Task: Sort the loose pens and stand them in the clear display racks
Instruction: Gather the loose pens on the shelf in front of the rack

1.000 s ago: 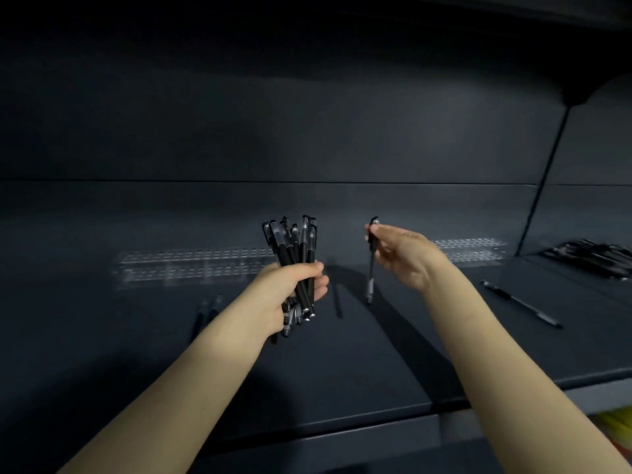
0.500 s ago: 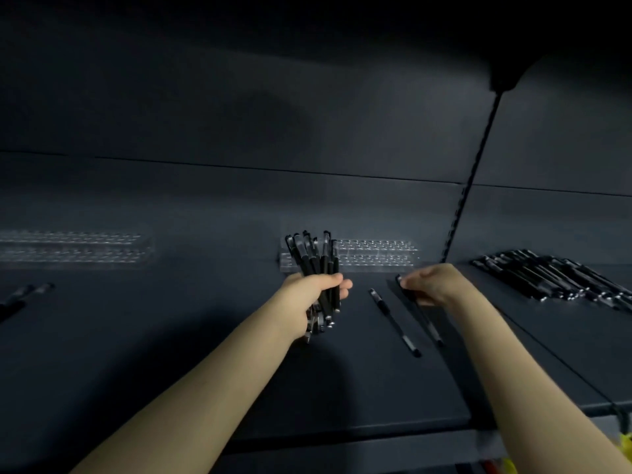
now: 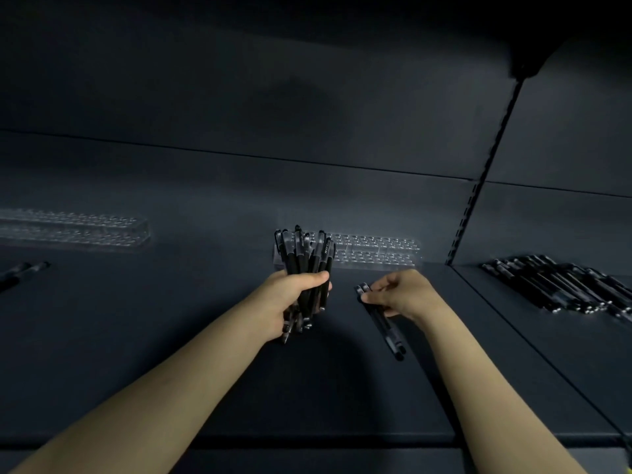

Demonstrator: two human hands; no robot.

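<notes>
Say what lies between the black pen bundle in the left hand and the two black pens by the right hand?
Head view: only bare dark shelf between the black pen bundle and the two black pens.

A second ago my right hand (image 3: 400, 295) held one pen upright in the air. It has since dropped to the shelf (image 3: 205, 371) and now pinches two pens (image 3: 386, 326) lying side by side, which lay apart half a second ago. My left hand (image 3: 290, 295) has carried its bundle of pens (image 3: 306, 261) across to the left end of the clear rack (image 3: 376, 249).
</notes>
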